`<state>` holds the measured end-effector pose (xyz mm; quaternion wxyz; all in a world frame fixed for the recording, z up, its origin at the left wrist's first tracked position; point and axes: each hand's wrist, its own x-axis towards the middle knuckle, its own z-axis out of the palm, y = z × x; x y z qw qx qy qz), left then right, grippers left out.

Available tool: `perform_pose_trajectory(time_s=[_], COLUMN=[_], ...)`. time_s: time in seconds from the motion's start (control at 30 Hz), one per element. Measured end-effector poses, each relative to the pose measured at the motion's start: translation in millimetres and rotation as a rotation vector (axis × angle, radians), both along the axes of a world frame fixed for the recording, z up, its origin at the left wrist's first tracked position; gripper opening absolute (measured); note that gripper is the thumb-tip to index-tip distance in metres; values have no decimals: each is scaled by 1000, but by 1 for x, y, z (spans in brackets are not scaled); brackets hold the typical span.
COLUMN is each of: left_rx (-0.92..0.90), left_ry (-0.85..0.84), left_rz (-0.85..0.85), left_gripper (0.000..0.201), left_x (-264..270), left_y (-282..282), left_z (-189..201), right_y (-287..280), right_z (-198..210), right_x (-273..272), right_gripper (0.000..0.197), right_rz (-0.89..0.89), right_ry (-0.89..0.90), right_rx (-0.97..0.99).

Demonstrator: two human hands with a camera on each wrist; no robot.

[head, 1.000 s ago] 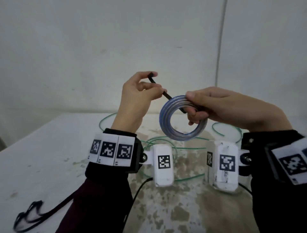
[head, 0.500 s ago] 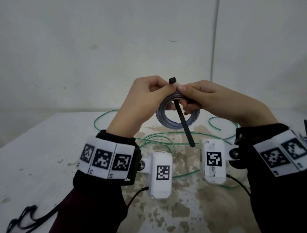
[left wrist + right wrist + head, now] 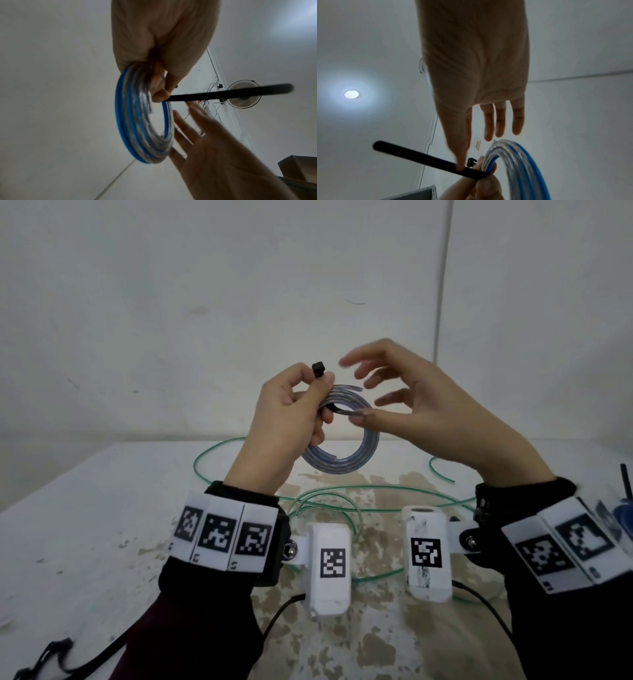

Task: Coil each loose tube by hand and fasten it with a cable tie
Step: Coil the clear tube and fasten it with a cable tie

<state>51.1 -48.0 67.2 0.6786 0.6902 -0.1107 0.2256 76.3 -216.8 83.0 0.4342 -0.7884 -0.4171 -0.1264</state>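
Note:
My left hand point(image 3: 308, 402) grips the coiled clear-and-blue tube point(image 3: 346, 463) at its upper left, above the table. The same hand pinches a black cable tie point(image 3: 344, 411) against the coil. The tie's head point(image 3: 318, 368) sticks up above my thumb, and its tail runs through the coil to the right. My right hand point(image 3: 376, 392) is open with spread fingers, only its thumb touching the tail. The left wrist view shows the coil point(image 3: 142, 121) and the tie's tail point(image 3: 223, 93). The right wrist view shows the straight fingers point(image 3: 500, 121), the tie point(image 3: 419, 155) and the coil point(image 3: 522, 162).
A thin green tube point(image 3: 342, 494) lies in loose loops on the stained white table point(image 3: 85, 525), under and behind my wrists. A black strap point(image 3: 51, 659) lies at the near left edge. Dark and blue items point(image 3: 625, 491) show at the right edge. A wall stands close behind.
My right hand has let go of the coil and opened. The left hand now holds both coil and tie. The tie's tail swung from hanging down to pointing right.

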Motion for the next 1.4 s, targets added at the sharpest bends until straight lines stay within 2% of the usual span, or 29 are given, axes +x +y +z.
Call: perform_pose_trajectory(time_s=[0.07, 0.1, 0.13, 0.23, 0.4, 0.6, 0.83, 1.03, 1.13, 1.2, 1.3, 1.4], left_rx=[-22, -27, -28, -27, 24, 34, 154, 413, 483, 546, 631, 595], left_ry=[-11, -13, -17, -32, -54, -57, -105, -227, -202, -182, -170, -183], left_rz=[6, 2, -3, -15, -19, 19, 94, 196, 171, 141, 100, 47], left_gripper=[21, 20, 18, 18, 21, 26, 27, 24, 24, 23, 23, 19], left_x=[1, 1, 1, 0, -1, 2, 3, -1, -1, -3, -7, -10], left_y=[2, 3, 2, 1, -1, -2, -2, -9, -7, -4, -5, -9], left_z=[0, -1, -1, -1, 1, -2, -3, -2, -2, 0, 0, 0], right_y=[7, 11, 15, 23, 28, 27, 27, 26, 19, 16, 15, 10], right_z=[1, 1, 0, -3, -6, -6, -8, -6, -4, -2, -2, -1], right_x=[-6, -7, -8, -5, -2, 0, 2, -2, 0, 0, 1, 2], right_gripper=[19, 7, 4, 25, 37, 34, 35, 35, 18, 10, 8, 18], right_rz=[13, 19, 19, -22, -85, -75, -84, -105, -211, -200, -98, -86], right_ry=[-79, -97, -100, -54, 80, 161, 181, 159, 129, 177, 292, 361], right_rx=[14, 62, 120, 221, 298, 335, 323, 320, 321, 323, 334, 412])
